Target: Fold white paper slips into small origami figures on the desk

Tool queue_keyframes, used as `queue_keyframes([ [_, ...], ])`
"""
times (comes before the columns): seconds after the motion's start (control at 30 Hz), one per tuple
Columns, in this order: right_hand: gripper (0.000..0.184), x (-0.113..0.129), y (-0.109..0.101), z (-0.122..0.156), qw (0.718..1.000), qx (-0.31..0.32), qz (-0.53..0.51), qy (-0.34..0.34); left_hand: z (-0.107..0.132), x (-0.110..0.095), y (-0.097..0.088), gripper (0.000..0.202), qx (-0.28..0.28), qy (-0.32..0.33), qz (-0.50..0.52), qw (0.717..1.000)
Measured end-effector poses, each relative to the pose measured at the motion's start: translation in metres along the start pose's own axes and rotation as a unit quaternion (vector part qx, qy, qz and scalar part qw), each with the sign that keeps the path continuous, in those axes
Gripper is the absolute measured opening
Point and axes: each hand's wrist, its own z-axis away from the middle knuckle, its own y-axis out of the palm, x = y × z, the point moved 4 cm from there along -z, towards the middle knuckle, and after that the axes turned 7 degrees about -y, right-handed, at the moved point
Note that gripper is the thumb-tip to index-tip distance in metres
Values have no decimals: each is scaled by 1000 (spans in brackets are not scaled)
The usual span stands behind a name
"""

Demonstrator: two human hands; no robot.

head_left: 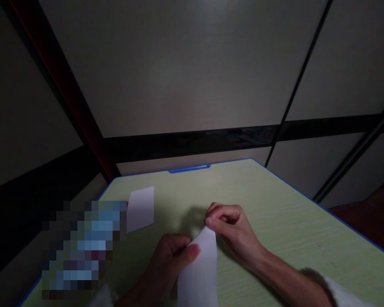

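A white sheet of paper (200, 273) hangs between my two hands, its lower end cut off by the bottom of the view. My left hand (176, 253) grips its left edge, thumb on the near face and fingers behind. At the top corner, my right hand (228, 224) pinches the sheet between thumb and fingertips. The upper edge slants up from the left thumb to the right one. Further left on the table lies a second piece of white paper (141, 209), apart from both hands.
The pale green table (284, 217) has a blue rim and a blue handle (189, 169) at its far edge. A pixelated patch (89, 247) hides something at the left. Panelled cabinet doors (185, 68) with a dark band stand close behind the table.
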Motion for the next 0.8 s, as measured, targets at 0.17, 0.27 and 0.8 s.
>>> queue_keyframes([
  [0.17, 10, 2, 0, 1, 1000, 0, 24, -4, 1, 0, 0, 42, -1, 5, -3, 1000],
  [0.27, 12, 3, -1, 1, 999, -1, 45, -11, 3, -3, -1, 42, -12, 7, -17, 1000],
  [0.8, 25, -8, 3, 4, 981, -3, 179, 80, 1, -4, 1, 33, -18, 44, -85, 995],
])
